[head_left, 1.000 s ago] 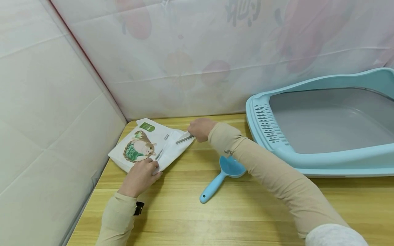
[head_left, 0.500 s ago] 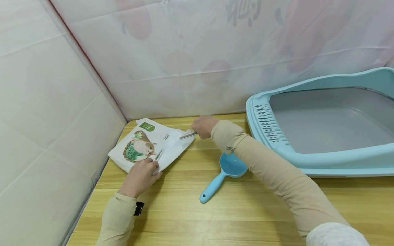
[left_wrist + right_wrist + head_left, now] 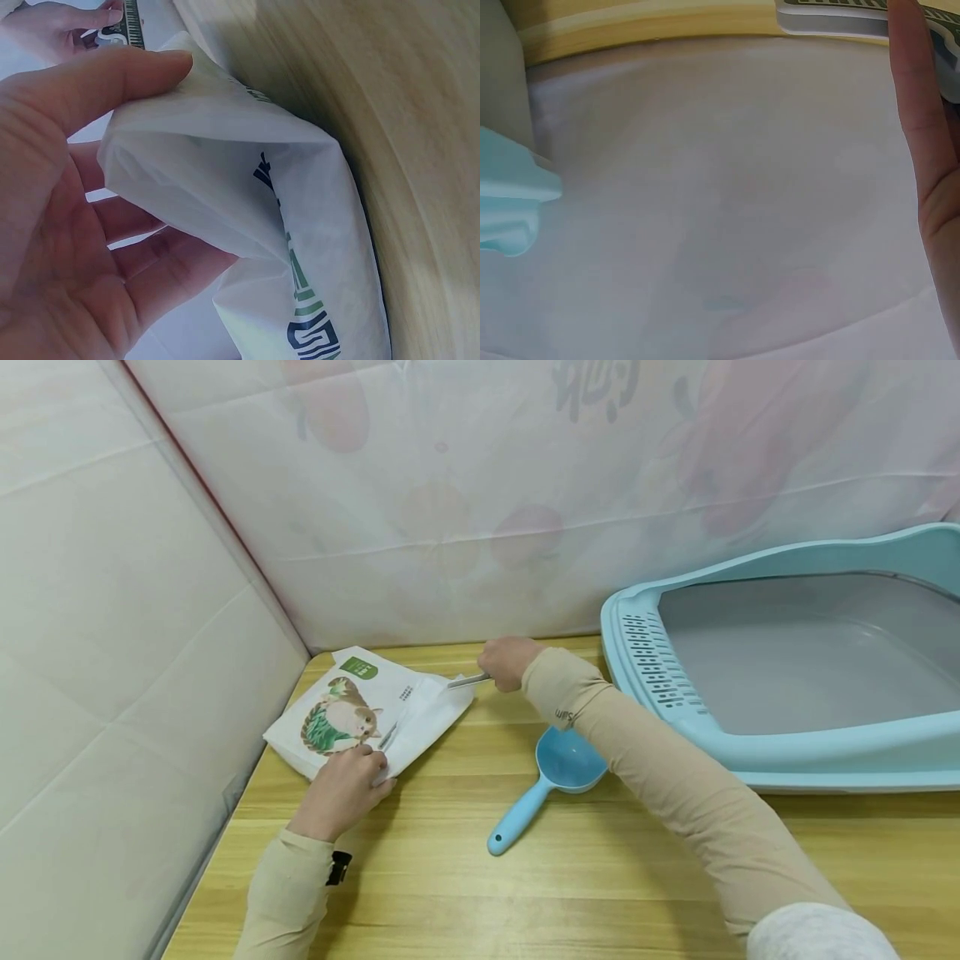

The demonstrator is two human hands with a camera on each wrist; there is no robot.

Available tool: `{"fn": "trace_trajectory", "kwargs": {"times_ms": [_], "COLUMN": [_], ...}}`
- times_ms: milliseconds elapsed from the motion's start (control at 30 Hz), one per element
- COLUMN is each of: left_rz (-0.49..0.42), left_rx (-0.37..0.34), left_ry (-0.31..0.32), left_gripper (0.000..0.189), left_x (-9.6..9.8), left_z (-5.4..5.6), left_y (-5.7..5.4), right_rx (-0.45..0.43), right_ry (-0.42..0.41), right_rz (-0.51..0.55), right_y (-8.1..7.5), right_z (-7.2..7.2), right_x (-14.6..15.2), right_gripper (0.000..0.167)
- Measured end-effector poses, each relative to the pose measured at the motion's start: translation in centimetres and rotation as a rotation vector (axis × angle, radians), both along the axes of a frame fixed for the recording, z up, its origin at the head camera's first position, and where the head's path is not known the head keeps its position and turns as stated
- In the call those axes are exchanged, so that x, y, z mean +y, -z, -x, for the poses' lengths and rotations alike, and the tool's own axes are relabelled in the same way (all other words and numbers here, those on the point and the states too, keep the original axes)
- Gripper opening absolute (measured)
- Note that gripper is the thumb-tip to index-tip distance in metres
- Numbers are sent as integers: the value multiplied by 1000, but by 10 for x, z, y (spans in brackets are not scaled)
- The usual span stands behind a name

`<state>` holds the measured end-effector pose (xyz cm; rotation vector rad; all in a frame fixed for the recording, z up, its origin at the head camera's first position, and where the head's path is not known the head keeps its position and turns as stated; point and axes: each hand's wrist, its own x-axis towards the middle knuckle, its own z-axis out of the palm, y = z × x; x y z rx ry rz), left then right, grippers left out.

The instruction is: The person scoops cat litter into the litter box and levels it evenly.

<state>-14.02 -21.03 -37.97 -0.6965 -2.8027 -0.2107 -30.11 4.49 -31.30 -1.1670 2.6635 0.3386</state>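
Note:
A white paper-like bag [image 3: 427, 727] printed with a cat lies at the table's far left corner. My left hand [image 3: 341, 793] grips its near corner; the left wrist view shows the thumb above and the fingers below a fold of the bag [image 3: 217, 165]. At the bag's right corner, my right hand [image 3: 512, 663] holds a slim grey tool [image 3: 468, 681] whose end lies over the bag. In the right wrist view, this tool [image 3: 840, 19] has a dark green face with pale stripes and a whitish edge; its exact kind is unclear.
A light-blue scoop [image 3: 566, 760] lies on the wooden table [image 3: 465, 902], below my right forearm. A large light-blue litter tray [image 3: 825, 752] with a grey inside stands at the right. Fabric walls [image 3: 420, 568] rise at the back and left.
My right hand has moved a little to the right and back with the slim tool, whose end has slid toward the bag's right corner. The left hand and the bag have stayed put.

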Motion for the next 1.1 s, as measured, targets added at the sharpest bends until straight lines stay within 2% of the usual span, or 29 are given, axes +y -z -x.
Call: {"fn": "trace_trajectory", "kwargs": {"times_ms": [167,500,733,833,967,1100], "left_rz": [-10,-17,-22,-22,-22,-24], "left_rx": [9,16,13,15,11,10], "left_ry": [6,7,6,7,3,2], "left_gripper": [18,19,19,19,20,20], "left_x": [0,-1,0,0,1,1], "left_z": [-1,0,-1,-1,-1,-2], "left_y": [0,2,1,0,0,0], "right_rx": [11,-89,-108,-122,-124,-104], "right_ry": [-3,62,74,97,134,152], "right_rz": [19,71,110,117,129,116], "right_y": [1,5,17,17,15,15], "right_z": [3,13,24,24,23,23], "right_x": [5,14,17,17,19,22], "right_gripper": [11,7,23,18,3,5]}}
